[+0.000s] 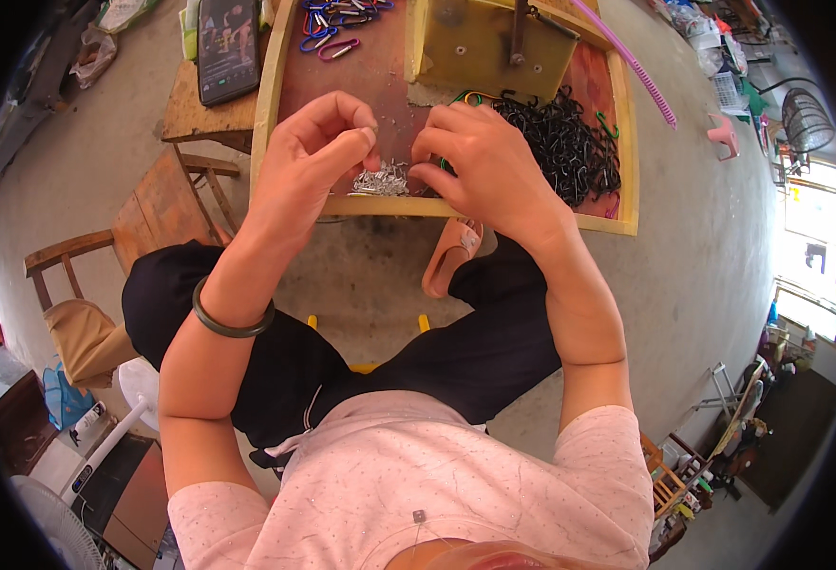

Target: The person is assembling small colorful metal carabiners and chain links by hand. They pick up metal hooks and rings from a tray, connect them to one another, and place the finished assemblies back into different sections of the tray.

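My left hand (318,152) is raised over the left front part of a wooden-rimmed tray (389,206), thumb and forefinger pinched together. Whatever lies in that pinch is too small to make out. Opposite it, my right hand (484,161) curls its fingers downward beside a pile of black hook-shaped metal pieces (570,142). Bits of green show under and behind these fingers; what they grip is hidden. Between and below both hands lies a heap of small silver metal pins (385,179). Several coloured carabiners (337,24) rest at the tray's far left.
A yellowish metal block (494,52) with an upright bar stands at the tray's back. To the left, a phone (228,47) leans on a wooden stool (199,109), near a wooden chair (166,209). A purple coiled cord (636,66) hangs at the right.
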`<state>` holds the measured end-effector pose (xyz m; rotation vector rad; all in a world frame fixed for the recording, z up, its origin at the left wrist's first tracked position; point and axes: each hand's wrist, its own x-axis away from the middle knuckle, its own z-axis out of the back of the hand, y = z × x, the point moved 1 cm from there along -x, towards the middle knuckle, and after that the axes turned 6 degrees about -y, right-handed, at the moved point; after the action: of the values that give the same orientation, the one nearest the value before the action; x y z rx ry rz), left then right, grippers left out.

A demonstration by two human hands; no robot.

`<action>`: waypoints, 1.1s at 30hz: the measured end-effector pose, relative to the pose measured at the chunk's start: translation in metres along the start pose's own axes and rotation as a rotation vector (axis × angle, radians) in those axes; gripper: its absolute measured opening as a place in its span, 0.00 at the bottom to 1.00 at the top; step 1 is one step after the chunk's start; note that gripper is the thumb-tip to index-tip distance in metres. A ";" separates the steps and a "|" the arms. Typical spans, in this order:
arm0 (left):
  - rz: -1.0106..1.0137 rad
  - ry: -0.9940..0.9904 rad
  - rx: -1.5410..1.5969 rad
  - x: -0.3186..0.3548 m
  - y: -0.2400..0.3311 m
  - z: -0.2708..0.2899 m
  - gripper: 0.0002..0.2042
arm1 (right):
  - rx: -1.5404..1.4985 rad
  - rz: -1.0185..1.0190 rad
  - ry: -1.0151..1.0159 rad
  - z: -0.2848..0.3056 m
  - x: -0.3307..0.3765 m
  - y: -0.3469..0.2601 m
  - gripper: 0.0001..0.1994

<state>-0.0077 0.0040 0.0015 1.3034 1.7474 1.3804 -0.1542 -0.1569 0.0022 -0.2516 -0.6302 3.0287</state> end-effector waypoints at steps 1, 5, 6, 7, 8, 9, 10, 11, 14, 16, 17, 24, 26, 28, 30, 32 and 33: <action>-0.003 -0.001 -0.003 0.000 0.000 0.000 0.01 | -0.001 0.000 -0.001 -0.002 -0.001 -0.002 0.07; -0.023 0.011 -0.023 0.002 0.000 0.000 0.02 | 0.045 -0.040 -0.015 -0.009 -0.002 -0.003 0.09; -0.006 0.005 -0.023 0.002 0.000 0.001 0.02 | 0.054 -0.052 -0.013 -0.010 -0.003 -0.002 0.09; 0.009 -0.001 -0.023 0.003 0.001 0.002 0.02 | 0.053 -0.050 -0.014 -0.010 -0.004 -0.001 0.09; 0.009 0.001 -0.023 0.004 0.001 0.004 0.02 | 0.073 -0.086 -0.012 -0.009 -0.006 0.001 0.09; 0.019 -0.025 -0.045 0.005 0.002 0.006 0.02 | 0.092 -0.122 -0.010 -0.008 -0.006 0.003 0.08; 0.028 -0.052 -0.066 0.005 0.002 0.007 0.03 | 0.092 -0.119 -0.011 -0.007 -0.006 0.003 0.08; 0.028 -0.050 -0.066 0.006 0.003 0.008 0.03 | 0.085 -0.128 -0.010 -0.006 -0.006 0.003 0.07; 0.034 -0.060 -0.051 0.006 0.002 0.008 0.03 | 0.070 -0.116 -0.021 -0.004 -0.005 0.000 0.05; -0.015 -0.012 -0.015 0.005 0.001 0.003 0.02 | 0.066 -0.099 -0.031 -0.001 -0.002 -0.001 0.04; -0.014 -0.016 -0.013 0.005 0.001 0.003 0.02 | 0.063 -0.094 -0.023 0.002 0.000 -0.001 0.04; 0.006 -0.016 -0.043 0.008 0.000 0.008 0.01 | 0.136 -0.243 -0.110 0.041 0.019 0.015 0.04; 0.025 -0.046 -0.077 0.006 -0.001 0.006 0.01 | 0.114 -0.226 -0.108 0.036 0.023 0.017 0.03; 0.009 0.007 -0.037 0.005 -0.003 0.002 0.01 | 0.151 -0.192 -0.113 0.033 0.026 0.014 0.03; 0.010 0.002 -0.039 0.003 -0.003 0.001 0.01 | 0.186 -0.155 -0.119 0.030 0.030 0.011 0.02; 0.008 0.005 -0.045 0.004 -0.003 0.003 0.01 | 0.253 -0.105 -0.038 0.025 0.031 0.007 0.02; 0.028 -0.025 -0.075 0.004 -0.003 0.005 0.01 | 0.251 -0.104 -0.038 0.024 0.031 0.006 0.02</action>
<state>-0.0055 0.0098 -0.0022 1.3032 1.6509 1.4248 -0.1887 -0.1700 0.0173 -0.1473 -0.2504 2.9763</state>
